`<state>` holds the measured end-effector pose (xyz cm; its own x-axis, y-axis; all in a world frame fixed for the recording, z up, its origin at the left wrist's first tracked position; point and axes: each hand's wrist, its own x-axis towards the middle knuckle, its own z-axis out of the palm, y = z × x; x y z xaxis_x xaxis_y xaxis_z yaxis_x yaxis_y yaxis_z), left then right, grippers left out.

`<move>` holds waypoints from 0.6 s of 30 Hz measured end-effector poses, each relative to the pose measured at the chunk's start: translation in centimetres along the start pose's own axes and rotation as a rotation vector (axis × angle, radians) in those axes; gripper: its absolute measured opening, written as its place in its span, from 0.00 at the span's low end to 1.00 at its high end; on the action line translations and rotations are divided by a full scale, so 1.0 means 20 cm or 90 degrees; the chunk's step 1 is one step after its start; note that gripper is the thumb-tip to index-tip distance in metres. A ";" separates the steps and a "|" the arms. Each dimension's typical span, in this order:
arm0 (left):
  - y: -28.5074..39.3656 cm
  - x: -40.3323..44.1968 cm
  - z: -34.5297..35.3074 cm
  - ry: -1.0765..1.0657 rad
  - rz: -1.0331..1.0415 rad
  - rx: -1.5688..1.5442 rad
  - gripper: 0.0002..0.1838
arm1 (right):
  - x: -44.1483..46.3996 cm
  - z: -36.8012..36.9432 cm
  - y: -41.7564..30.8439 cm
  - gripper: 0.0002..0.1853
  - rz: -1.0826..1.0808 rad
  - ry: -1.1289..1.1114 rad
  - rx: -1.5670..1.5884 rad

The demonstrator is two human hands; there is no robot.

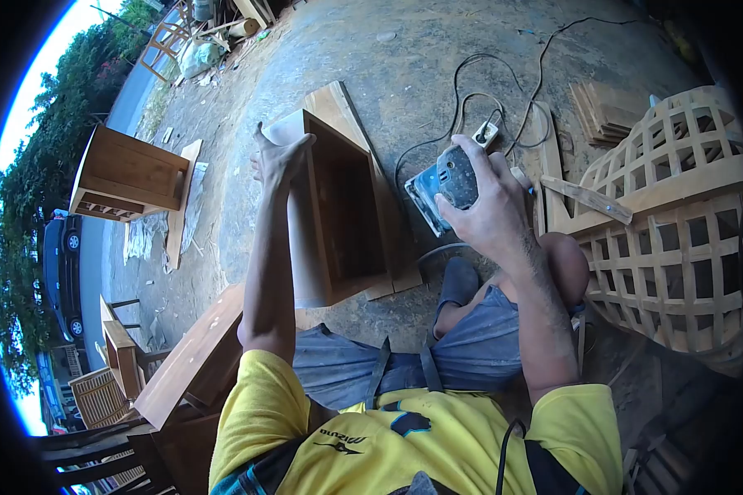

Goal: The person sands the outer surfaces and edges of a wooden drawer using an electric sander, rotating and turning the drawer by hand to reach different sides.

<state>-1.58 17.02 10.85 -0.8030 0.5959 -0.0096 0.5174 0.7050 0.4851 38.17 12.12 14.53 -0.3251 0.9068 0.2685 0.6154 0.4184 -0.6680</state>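
My right hand (491,202) is closed around a blue and dark-grey electric sander (456,177), fingers over its top and thumb at its near side. The sander is held tilted, to the right of an open-fronted wooden box (343,219). That box stands on boards, its hollow inside turned to the right and its pale, dusty side panel to the left. My left hand (279,158) grips the box's far left edge, thumb over the rim and fingers on the outer side. Dust coats my right forearm.
A power strip (485,134) with dark cords lies beyond the sander. Latticed wooden panels (660,223) stand at right, near stacked boards (611,111). On the left are a small wooden cabinet (132,173), a long plank (194,355) and a parked vehicle (62,272).
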 end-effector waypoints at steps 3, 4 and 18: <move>-0.09 -0.15 -0.14 0.036 0.126 -0.105 0.78 | 0.01 -0.02 0.01 0.44 0.004 0.000 0.000; -0.10 -0.21 -0.19 0.077 0.176 -0.132 0.77 | 0.01 -0.01 0.02 0.45 0.002 0.014 0.011; 0.08 -0.10 -0.25 0.357 0.293 -0.339 0.68 | -0.02 0.03 -0.04 0.45 -0.030 0.030 0.003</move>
<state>-0.68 15.10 15.93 -0.6491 0.4024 0.6456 0.7296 0.0891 0.6780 37.29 11.40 14.57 -0.3187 0.8879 0.3318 0.5969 0.4599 -0.6574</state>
